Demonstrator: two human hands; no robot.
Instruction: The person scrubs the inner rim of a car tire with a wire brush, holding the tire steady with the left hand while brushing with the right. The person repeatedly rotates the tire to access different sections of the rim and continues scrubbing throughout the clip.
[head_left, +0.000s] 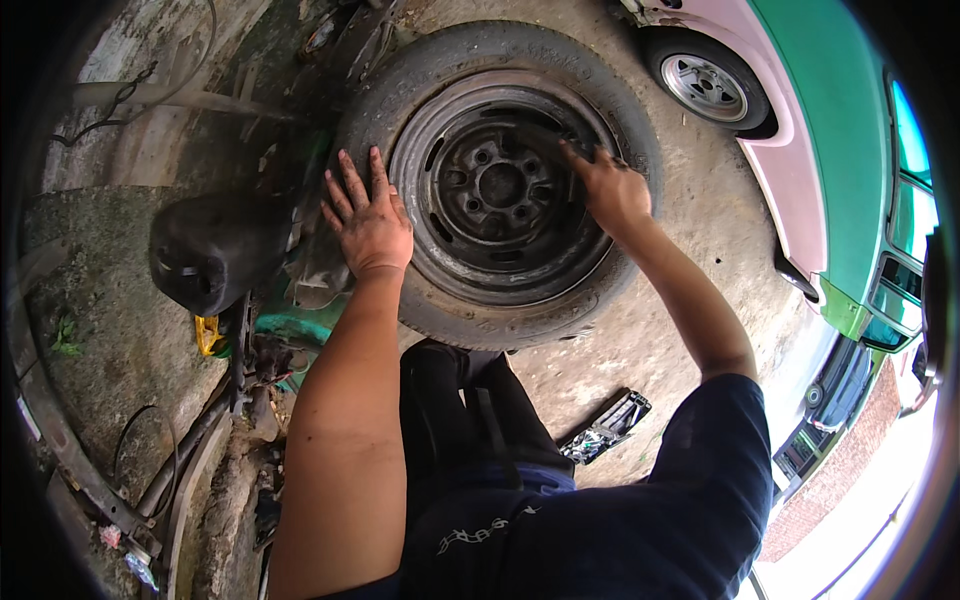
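Observation:
A car tyre (491, 330) on a dark steel wheel rim (504, 186) is in front of me, its face turned up to the camera. The rim has a round centre hole with several bolt holes around it. My left hand (372, 217) lies with fingers spread on the tyre's left sidewall. My right hand (611, 184) is over the right side of the rim, its index finger stretched out and other fingers partly curled. Something dark and blurred is near its fingertips; I cannot tell whether it is held.
A pink and green vehicle (844, 150) with a silver wheel (703, 86) stands at the right. An open tool case (611, 427) lies on the concrete floor near my legs. At the left are a black tank-like part (202, 255), metal frame pieces (82, 465) and a yellow object (206, 335).

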